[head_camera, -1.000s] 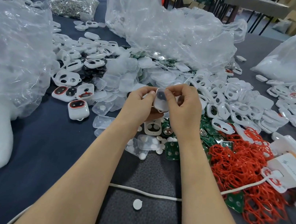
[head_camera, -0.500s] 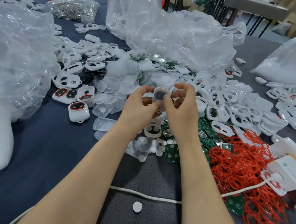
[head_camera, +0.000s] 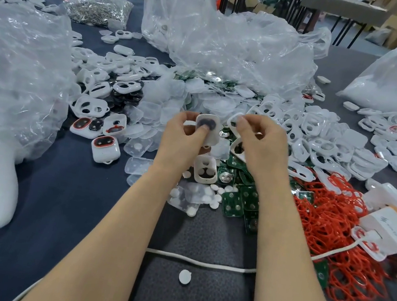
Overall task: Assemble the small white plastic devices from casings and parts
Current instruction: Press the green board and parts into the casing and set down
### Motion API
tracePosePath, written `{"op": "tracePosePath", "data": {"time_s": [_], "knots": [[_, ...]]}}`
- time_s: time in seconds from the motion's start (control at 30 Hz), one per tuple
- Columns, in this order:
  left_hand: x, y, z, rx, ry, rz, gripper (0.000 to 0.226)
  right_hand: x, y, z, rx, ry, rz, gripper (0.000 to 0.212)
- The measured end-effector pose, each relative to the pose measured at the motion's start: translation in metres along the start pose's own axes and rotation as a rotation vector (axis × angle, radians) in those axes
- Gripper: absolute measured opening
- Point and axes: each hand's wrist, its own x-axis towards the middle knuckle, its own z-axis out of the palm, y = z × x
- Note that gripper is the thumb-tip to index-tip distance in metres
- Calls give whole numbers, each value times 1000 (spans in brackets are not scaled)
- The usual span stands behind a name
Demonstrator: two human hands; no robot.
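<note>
a white casing (head_camera: 208,132) with a dark two-lobed window is gripped in the left hand (head_camera: 182,145), thumb pressed on its face, above the parts pile (head_camera: 236,200). the right hand (head_camera: 261,146) is held just beside it, fingers curled; whether anything is pinched cannot be told. bare dark tablecloth (head_camera: 67,208) is left nearer. the casing's long axis is kept roughly upright, face toward the camera.

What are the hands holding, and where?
The left hand holds a white casing by its left edge, thumb on its dark middle. Whether the right hand pinches anything in its curled fingers cannot be told.
</note>
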Motion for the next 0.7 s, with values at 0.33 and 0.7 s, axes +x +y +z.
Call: {"op": "tracePosePath", "data": {"time_s": [0.33,0.7], "knots": [[7,-1,-5,-17,113,-24,13,-12,-14,-18,-671,-584,93,26],[7,2,-5,-188,105,-134,6,-12,-9,-14,-630,-546,82,28]]}}
